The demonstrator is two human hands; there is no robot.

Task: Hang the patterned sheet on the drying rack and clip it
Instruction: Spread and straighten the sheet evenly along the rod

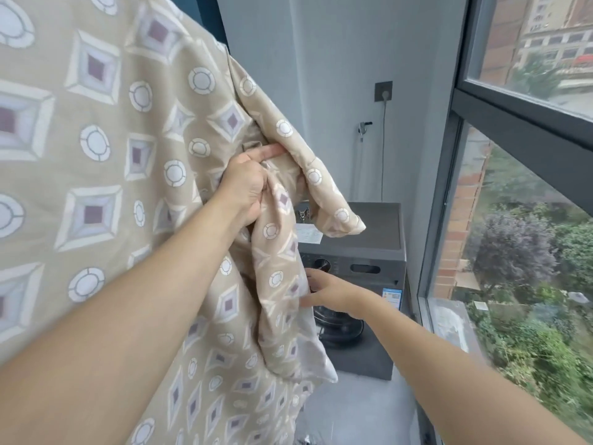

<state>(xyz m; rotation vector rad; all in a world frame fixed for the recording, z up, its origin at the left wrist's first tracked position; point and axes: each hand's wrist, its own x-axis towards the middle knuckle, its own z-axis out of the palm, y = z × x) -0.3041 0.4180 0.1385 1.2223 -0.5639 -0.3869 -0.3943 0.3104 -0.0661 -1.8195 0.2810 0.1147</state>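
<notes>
The patterned sheet [106,162] is beige with white circles and purple-centred diamonds, and it hangs from above across the left half of the view. My left hand [247,184] grips a bunched fold of its right edge at mid height, with the forefinger stretched out along the cloth. Lower down, my right hand [324,293] pinches the hanging edge of the same sheet. A loose corner [340,216] flops over to the right above the washing machine. The drying rack and any clips are hidden from view.
A dark grey washing machine [372,252] stands against the far wall, right behind the sheet's edge. A wall socket with a cable [383,91] and a tap [364,127] sit above it. Large windows [519,194] run along the right side.
</notes>
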